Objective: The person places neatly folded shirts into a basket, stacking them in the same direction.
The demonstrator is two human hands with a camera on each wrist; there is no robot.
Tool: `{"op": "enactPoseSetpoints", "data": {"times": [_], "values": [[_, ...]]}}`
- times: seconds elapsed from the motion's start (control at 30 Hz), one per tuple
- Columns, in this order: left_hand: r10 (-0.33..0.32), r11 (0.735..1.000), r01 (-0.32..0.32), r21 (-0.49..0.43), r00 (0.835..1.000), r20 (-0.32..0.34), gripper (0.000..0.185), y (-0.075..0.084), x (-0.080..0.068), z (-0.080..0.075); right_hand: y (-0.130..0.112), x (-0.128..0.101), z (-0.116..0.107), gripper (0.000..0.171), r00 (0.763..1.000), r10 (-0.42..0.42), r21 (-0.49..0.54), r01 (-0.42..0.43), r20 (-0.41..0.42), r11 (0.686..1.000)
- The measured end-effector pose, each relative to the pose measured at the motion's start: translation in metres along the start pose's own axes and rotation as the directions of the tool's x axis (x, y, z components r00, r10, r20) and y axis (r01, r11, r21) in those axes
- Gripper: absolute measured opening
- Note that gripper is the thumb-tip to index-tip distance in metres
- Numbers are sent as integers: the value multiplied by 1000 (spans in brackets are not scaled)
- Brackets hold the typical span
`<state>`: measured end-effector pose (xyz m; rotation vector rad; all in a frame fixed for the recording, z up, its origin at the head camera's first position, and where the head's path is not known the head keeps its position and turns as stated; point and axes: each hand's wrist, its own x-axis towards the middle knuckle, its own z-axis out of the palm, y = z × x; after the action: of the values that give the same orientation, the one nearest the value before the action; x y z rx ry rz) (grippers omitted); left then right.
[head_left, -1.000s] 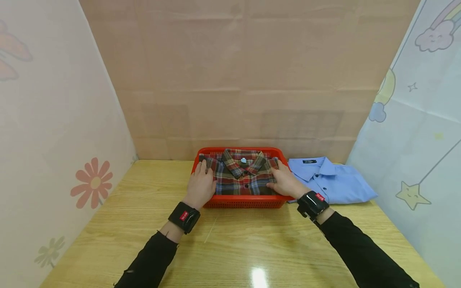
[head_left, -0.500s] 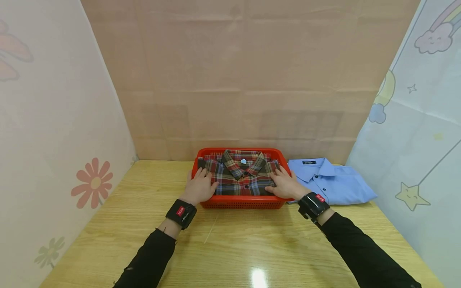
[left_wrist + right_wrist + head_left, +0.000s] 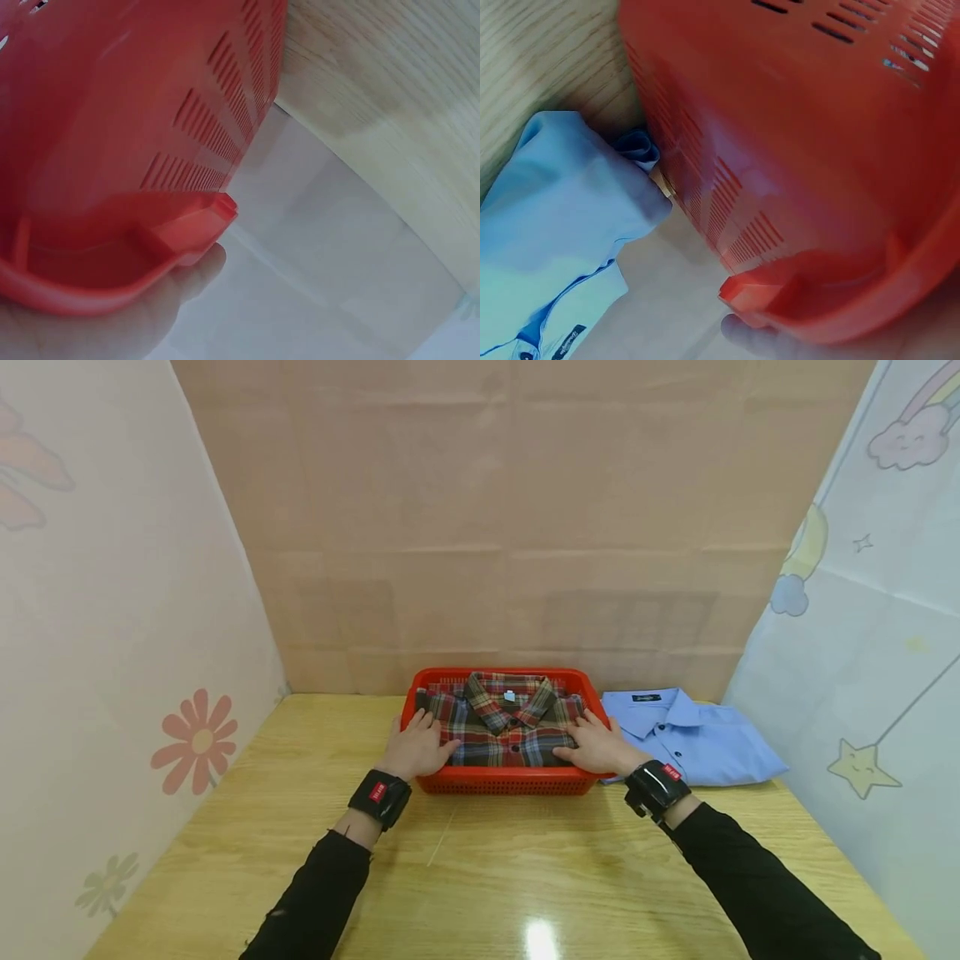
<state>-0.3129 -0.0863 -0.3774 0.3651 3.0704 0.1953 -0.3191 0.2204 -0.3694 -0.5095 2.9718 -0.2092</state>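
A folded plaid shirt (image 3: 498, 745), collar up, lies in a red plastic basket (image 3: 506, 785) at the back of the table. My left hand (image 3: 415, 748) rests over the basket's left rim, thumb spread onto the shirt. Mirroring it, my right hand (image 3: 600, 747) lies across the right rim with its thumb on the cloth. From below, the left wrist view shows a finger along the outside of the rim (image 3: 82, 301). Another finger runs beneath the rim (image 3: 847, 330) in the right wrist view. The fingers look mostly straight.
Right of the basket, close against it, lies a folded light blue shirt (image 3: 697, 743) with a dark collar label. A brown paper-like backdrop (image 3: 480, 527) stands right behind the wooden table (image 3: 480, 868). Printed panels border both sides.
Both hands have shifted outward from the plaid shirt's sides onto the basket's rims, the left also slightly toward me. Over the last half second they barely move.
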Motion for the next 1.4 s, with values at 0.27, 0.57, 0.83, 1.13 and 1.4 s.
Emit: {"op": "enactPoseSetpoints", "data": {"times": [0.27,0.57,0.83,1.13,1.4], "values": [[12,1000,-12,-2,1000,17,66,-2,4,-1,16,-4,-4,55,986,-106,217,132,-126,967],[10,997,-15,-77,998,-56,55,7,0,-2,68,-15,-9,67,989,55,467,17,-139,884],[61,995,-60,-82,998,15,57,38,-4,-9,124,-27,0,70,984,141,443,-79,-109,893],[168,985,-158,-67,967,190,58,72,-5,-38,179,-51,12,69,962,244,267,-204,-127,942],[274,950,-226,-216,935,225,59,98,10,-51,194,-65,13,76,934,352,204,-334,-58,920]]}}
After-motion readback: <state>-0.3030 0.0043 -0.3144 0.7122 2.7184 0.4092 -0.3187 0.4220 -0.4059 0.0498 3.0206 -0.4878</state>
